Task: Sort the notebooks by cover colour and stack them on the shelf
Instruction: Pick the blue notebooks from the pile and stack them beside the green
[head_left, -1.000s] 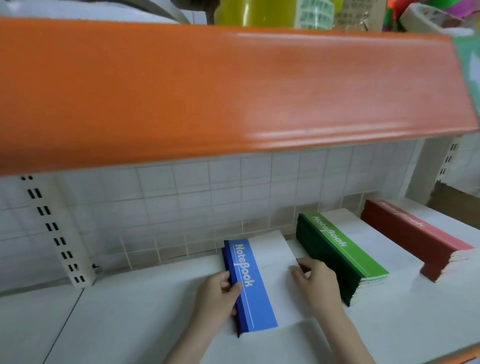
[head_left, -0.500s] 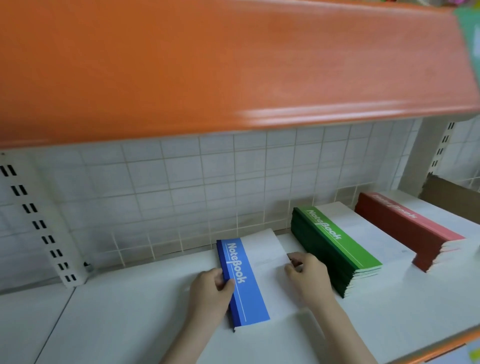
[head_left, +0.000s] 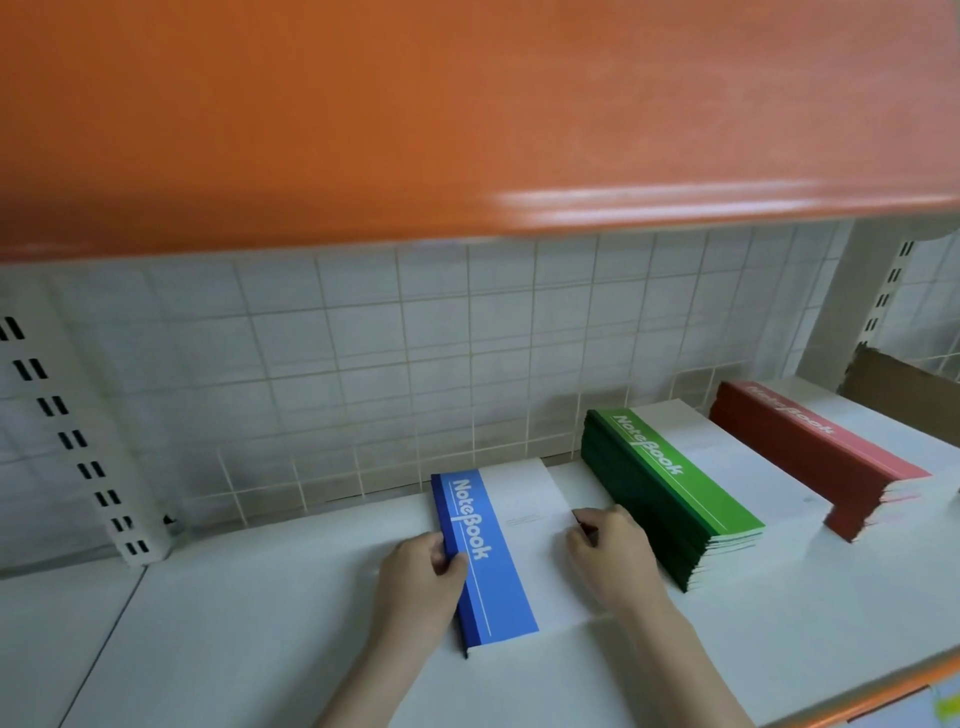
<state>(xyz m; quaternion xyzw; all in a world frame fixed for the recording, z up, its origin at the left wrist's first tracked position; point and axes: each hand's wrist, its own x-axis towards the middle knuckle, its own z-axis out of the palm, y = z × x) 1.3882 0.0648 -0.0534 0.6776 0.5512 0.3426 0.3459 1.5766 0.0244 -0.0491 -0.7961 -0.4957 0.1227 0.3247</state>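
A blue-and-white notebook (head_left: 498, 551) lies flat on the white shelf (head_left: 234, 623), near the tiled back wall. My left hand (head_left: 421, 577) grips its blue spine edge, thumb on the cover. My right hand (head_left: 613, 551) holds the notebook's right edge with curled fingers. To the right stands a thick stack of green notebooks (head_left: 670, 488). Further right sits a stack of red notebooks (head_left: 810, 457).
An orange shelf front (head_left: 467, 119) hangs low overhead and fills the top of the view. White slotted uprights (head_left: 78, 441) stand at the left and at the right (head_left: 883, 296). A brown cardboard piece (head_left: 904, 395) lies at the far right. The lower shelf lip is orange (head_left: 857, 691).
The view has tilted down slightly, so the orange shelf front covers more of the top. Both hands stay on the blue notebook, which has barely shifted on the shelf.
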